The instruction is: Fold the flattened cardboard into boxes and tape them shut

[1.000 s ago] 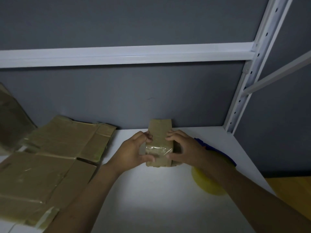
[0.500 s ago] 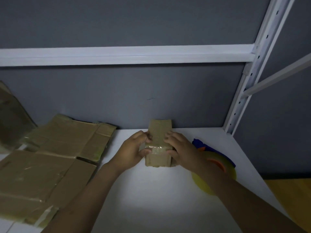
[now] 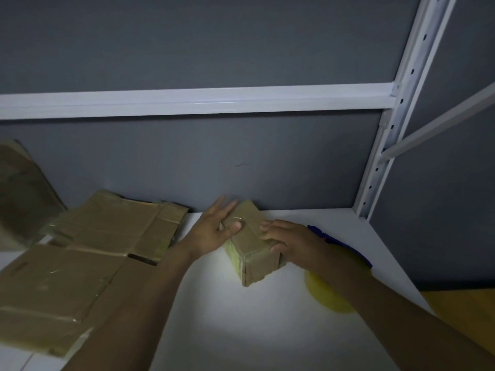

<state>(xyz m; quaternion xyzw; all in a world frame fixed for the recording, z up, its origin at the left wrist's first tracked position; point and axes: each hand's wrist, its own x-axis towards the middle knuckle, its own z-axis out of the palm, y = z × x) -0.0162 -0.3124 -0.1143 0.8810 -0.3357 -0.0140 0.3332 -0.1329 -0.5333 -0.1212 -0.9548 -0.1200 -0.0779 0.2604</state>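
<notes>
**Cardboard carton, small: one formed, sheets pending**

Small cardboard box (image 3: 251, 245) stands folded on the white table (image 3: 267, 336), clear tape over its top and near seam. Left hand (image 3: 214, 231): fingers straight along the left side, thumb pressing the top. Right hand (image 3: 286, 242): fingers laid nearly flat on the right edge, gripping nothing. Judged nearly sealed. Flattened cardboard sheets (image 3: 80, 263) lie unfolded at left; tape dispenser (image 3: 326, 295) lies behind the right forearm.
</notes>
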